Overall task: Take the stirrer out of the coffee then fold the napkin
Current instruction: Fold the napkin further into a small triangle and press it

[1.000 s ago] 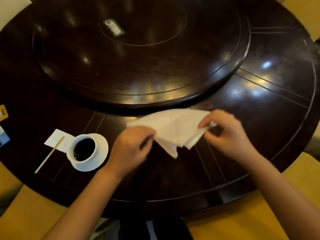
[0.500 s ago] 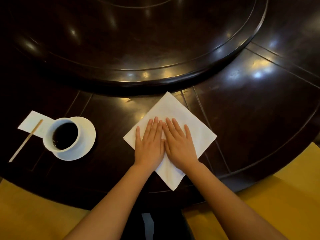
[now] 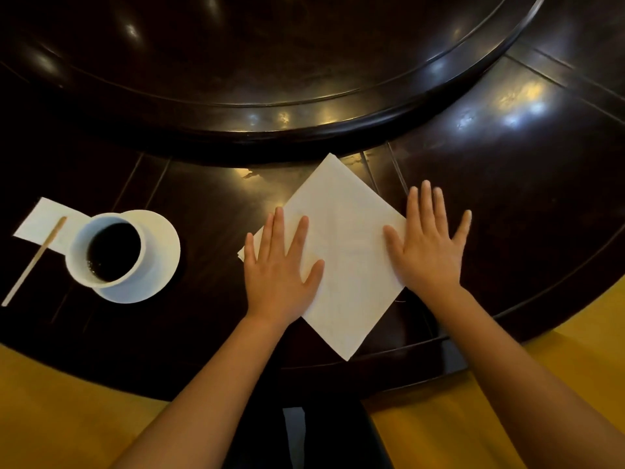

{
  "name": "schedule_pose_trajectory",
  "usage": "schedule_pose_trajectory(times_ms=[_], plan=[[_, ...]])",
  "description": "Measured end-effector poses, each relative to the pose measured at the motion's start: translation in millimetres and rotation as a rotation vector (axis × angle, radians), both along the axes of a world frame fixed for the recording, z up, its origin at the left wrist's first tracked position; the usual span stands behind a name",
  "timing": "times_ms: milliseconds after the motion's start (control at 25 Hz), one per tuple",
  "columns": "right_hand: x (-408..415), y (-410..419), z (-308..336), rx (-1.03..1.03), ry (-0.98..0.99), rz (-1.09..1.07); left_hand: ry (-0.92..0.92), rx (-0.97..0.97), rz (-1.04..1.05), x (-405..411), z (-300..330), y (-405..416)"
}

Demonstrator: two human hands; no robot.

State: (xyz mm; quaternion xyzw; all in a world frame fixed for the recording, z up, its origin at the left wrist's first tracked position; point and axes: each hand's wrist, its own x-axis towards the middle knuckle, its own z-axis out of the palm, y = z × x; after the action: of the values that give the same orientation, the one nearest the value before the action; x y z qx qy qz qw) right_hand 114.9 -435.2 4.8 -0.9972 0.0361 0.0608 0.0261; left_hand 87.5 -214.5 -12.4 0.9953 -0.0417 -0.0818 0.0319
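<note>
Cup on saucer holds black coffee; stirrer lies outside; both hands' fingers spread flat on napkin.

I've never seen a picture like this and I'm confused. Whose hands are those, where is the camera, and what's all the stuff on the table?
The camera sits on a person's head and looks down, so you see that person's own arms. The left hand and right hand lie flat, fingers spread, pressing a white napkin onto a dark round table. Neither hand holds anything. At the left stands a white cup of black coffee on a saucer. Beside it a wooden stirrer lies out of the coffee, its far end resting on a small white paper.
</note>
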Motion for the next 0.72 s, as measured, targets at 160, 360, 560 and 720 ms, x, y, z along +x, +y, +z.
schedule_pose_trajectory(times_ms=[160,360,560,720], plan=[[32,47,2,0.189,0.009,0.718,-0.034,-0.036,-0.019,1,-4,-1],[76,53,-11,0.096,0.106,0.887,-0.007,-0.041,-0.024,1,-1,0],[97,50,-9,0.041,0.063,0.791,-0.010,-0.065,-0.200,-2,1,6],[97,51,-10,-0.005,0.059,0.703,-0.031,-0.142,-0.559,-20,-1,8]])
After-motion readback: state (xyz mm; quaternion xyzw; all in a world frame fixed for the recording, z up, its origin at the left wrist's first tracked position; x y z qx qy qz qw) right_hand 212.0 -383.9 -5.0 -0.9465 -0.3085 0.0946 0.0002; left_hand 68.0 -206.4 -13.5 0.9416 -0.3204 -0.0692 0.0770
